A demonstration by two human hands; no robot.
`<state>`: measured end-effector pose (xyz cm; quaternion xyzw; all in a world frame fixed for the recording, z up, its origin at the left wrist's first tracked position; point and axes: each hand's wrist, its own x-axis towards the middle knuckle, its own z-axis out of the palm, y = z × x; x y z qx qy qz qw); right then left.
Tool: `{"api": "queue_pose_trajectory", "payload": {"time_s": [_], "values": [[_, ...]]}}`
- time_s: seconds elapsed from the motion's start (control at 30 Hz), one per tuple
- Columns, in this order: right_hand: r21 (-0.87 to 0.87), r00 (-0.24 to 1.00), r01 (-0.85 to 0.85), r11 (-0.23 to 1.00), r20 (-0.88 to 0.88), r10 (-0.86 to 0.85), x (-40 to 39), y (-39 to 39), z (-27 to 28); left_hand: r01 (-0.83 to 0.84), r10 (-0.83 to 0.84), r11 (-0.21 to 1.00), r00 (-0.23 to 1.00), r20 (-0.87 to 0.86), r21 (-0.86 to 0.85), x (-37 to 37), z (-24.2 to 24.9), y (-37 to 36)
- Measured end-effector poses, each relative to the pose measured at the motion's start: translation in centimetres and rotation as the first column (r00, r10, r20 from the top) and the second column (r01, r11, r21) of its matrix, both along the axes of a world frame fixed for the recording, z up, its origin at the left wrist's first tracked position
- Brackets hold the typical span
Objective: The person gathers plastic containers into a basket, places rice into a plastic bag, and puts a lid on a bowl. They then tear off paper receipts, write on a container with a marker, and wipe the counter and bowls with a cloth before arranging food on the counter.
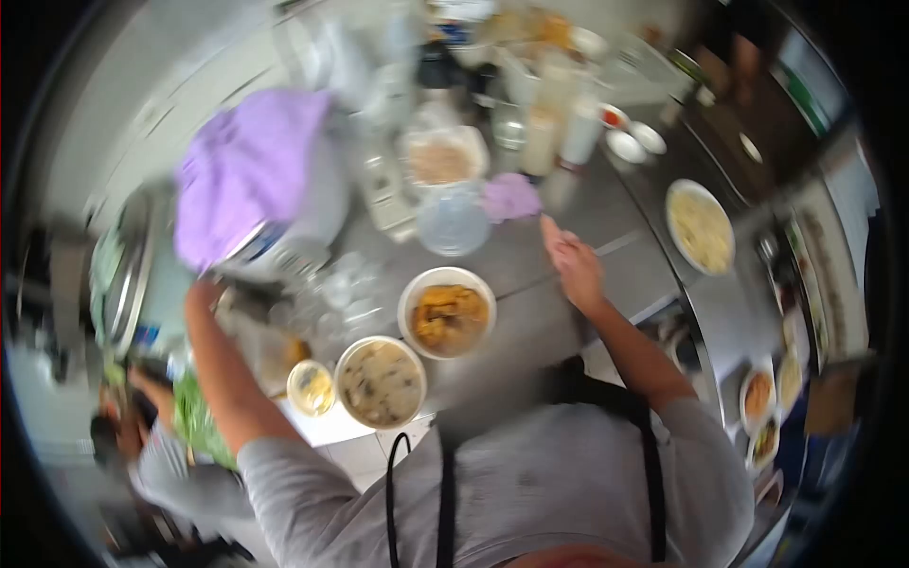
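My right hand [574,262] hovers over the steel counter with its fingers stretched out and nothing in it, just right of a small purple cloth [511,197]. My left hand [205,287] reaches to the far left, beside a large pale container [327,194] draped with a purple cloth [251,175]. Its fingers are hidden. Between my arms stand a white bowl of orange-brown food [448,314], a bowl of creamy soup with dark pieces [381,383] and a small tub of yellow food [311,388]. A round clear lid [454,222] lies behind the bowls.
Several clear plastic lids or cups [350,289] lie left of the bowls. Bottles [579,133] and a tub of pinkish food [442,159] stand at the back. A large bowl of pale food [700,227] is on the right. Another person [175,464] is at lower left.
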<state>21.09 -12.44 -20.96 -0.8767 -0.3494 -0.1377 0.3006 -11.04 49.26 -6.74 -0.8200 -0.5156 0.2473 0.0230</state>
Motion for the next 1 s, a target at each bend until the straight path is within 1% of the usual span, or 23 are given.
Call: {"api": "queue_pose_trajectory", "payload": {"time_s": [0.03, 0.07, 0.1, 0.13, 0.17, 0.2, 0.3, 0.37, 0.43, 0.5, 0.57, 0.6, 0.63, 0.67, 0.7, 0.73, 0.8, 0.83, 0.87, 0.9, 0.93, 0.97, 1.0], "values": [[-0.020, 0.999, 0.042, 0.999, 0.011, -0.041, -0.1, -0.2, -0.4, -0.319, 0.289, 0.946, 0.765, 0.576, -0.051, -0.5, 2.1, -3.0], [0.032, 0.999, 0.032, 0.999, -0.032, -0.031, -0.3, -0.2, 0.3, -0.331, 0.311, 0.934, 0.580, 0.753, -0.131, -1.5, 2.8, -2.0], [0.092, 0.998, 0.015, 0.996, -0.068, -0.009, -0.4, 0.1, 0.9, -0.301, 0.342, 0.929, 0.478, 0.809, -0.215, -2.9, 3.7, -0.8], [0.102, 0.998, 0.035, 0.994, -0.058, -0.029, -0.6, 0.0, 0.8, -0.303, 0.378, 0.916, 0.437, 0.816, -0.263, -3.6, 4.6, -0.5], [0.112, 0.998, 0.042, 0.993, -0.043, -0.037, -0.5, -0.1, 0.6, -0.328, 0.420, 0.896, 0.406, 0.812, -0.300, -4.0, 5.4, -0.6], [0.105, 0.997, 0.043, 0.994, -0.073, -0.035, -0.6, -0.4, 1.1, -0.502, 0.535, 0.810, 0.421, 0.733, -0.303, -3.4, 7.1, -2.4], [0.094, 0.995, 0.015, 0.995, -0.095, -0.006, -0.8, -0.7, 1.5, -0.579, 0.537, 0.771, 0.369, 0.759, -0.264, -3.6, 8.8, -6.5], [0.059, 0.997, -0.040, 0.997, -0.058, 0.044, -0.6, -0.9, 1.2, -0.615, 0.626, 0.699, 0.279, 0.728, -0.366, -5.4, 8.6, -5.8], [-0.009, 0.992, -0.122, 0.992, 0.025, 0.122, 0.1, -1.1, 0.6, -0.573, 0.444, 0.755, 0.088, 0.892, -0.319, -5.9, 8.8, -9.6], [0.022, 0.985, -0.163, 0.986, 0.055, 0.162, -0.1, -1.6, 1.9, -0.493, 0.264, 0.829, -0.071, 0.962, -0.263, -4.8, 10.9, -16.5], [0.071, 0.978, -0.207, 0.976, 0.026, 0.206, 0.0, -2.2, 3.7, -0.481, 0.257, 0.830, -0.118, 0.959, -0.282, -4.9, 12.7, -17.4], [0.105, 0.972, -0.232, 0.967, -0.018, 0.235, 0.0, -2.3, 4.7, -0.349, 0.091, 0.908, -0.376, 0.922, -0.232, -1.2, 14.6, -25.4], [0.136, 0.961, -0.259, 0.956, -0.064, 0.270, 0.0, -2.6, 5.8, -0.127, 0.150, 0.966, -0.438, 0.887, -0.226, 0.0, 14.8, -27.5], [0.094, 0.884, -0.342, 0.935, -0.305, 0.354, 0.0, -3.2, 9.6, 0.094, 0.222, 0.975, -0.482, 0.848, -0.203, 0.7, 14.8, -29.1], [0.074, 0.746, -0.432, 0.899, -0.530, 0.402, 0.3, -3.9, 13.0, 0.261, 0.313, 0.946, -0.579, 0.753, -0.193, 2.7, 14.3, -30.9], [0.276, 0.657, -0.445, 0.852, -0.546, 0.520, 0.6, -4.2, 13.7, 0.601, 0.443, 0.794, -0.470, 0.763, -0.091, 5.1, 13.5, -33.4], [0.636, 0.468, -0.385, 0.669, -0.490, 0.735, 1.3, -5.7, 14.5, 0.767, 0.644, 0.621, -0.382, 0.663, -0.161, 11.7, 10.5, -39.5], [0.676, 0.367, -0.329, 0.659, -0.552, 0.749, 1.9, -7.3, 15.2, 0.838, 0.687, 0.531, -0.338, 0.643, -0.127, 15.8, 9.2, -45.1], [0.709, 0.260, -0.266, 0.653, -0.599, 0.757, 2.8, -9.0, 16.1, 0.876, 0.821, 0.415, -0.243, 0.517, -0.245, 19.3, 7.1, -49.1], [0.735, 0.150, -0.197, 0.649, -0.632, 0.761, 3.7, -10.9, 17.1, 0.917, 0.832, 0.326, -0.162, 0.531, -0.231, 22.6, 5.0, -53.7], [0.593, 0.428, -0.302, 0.747, -0.615, 0.662, 4.5, -13.3, 18.2, 0.905, 0.891, 0.262, -0.092, 0.445, -0.336, 25.6, 3.2, -58.4], [0.676, 0.401, -0.273, 0.684, -0.567, 0.720, 5.4, -15.3, 17.6, 0.918, 0.890, 0.093, 0.096, 0.445, -0.385, 27.9, 2.1, -62.3], [0.752, 0.379, -0.239, 0.614, -0.510, 0.772, 6.3, -17.4, 16.9, 0.927, 0.867, -0.046, 0.221, 0.446, -0.371, 30.1, 0.0, -65.4]]}}
